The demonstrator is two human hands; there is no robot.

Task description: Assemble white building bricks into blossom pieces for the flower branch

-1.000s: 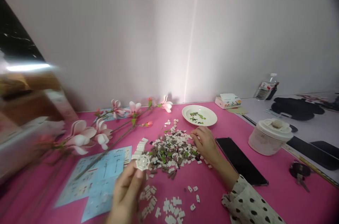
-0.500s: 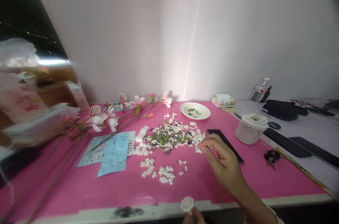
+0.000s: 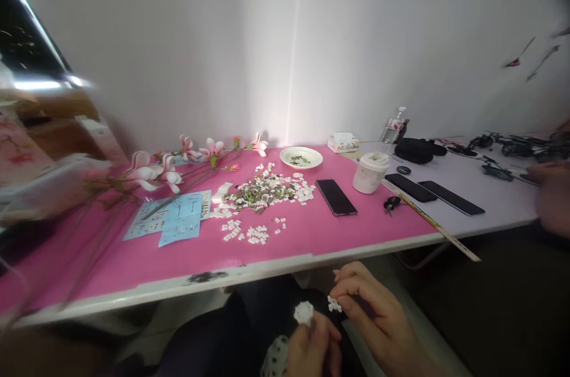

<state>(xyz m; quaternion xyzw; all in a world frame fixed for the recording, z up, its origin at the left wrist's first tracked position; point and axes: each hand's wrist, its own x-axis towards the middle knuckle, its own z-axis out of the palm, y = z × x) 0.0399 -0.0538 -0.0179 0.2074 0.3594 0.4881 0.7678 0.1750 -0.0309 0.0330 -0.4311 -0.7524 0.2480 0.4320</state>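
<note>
My left hand [image 3: 314,344] is low in the view, below the table edge, its fingers closed on a round white piece [image 3: 304,313]. Just to its right, my right hand [image 3: 376,311] pinches a small white branching piece [image 3: 334,304] between thumb and fingers. The two pieces are close but apart. On the pink table top [image 3: 178,270] lies a pile of small white, grey and green pieces [image 3: 267,192]. Smaller groups of white pieces [image 3: 257,234] sit in front of it.
Blue sheets [image 3: 180,225] and pink flower stems [image 3: 145,172] lie left. A plate [image 3: 301,157], phone [image 3: 337,197], white canister [image 3: 370,173], tissue pack [image 3: 342,142], keys [image 3: 392,205] and bottle [image 3: 393,126] stand or lie right. Another person's hand [image 3: 552,193] shows far right.
My right hand has moved from beside the pile down to near my left hand, now with a small white piece in it. The view has tilted down and turned right.
</note>
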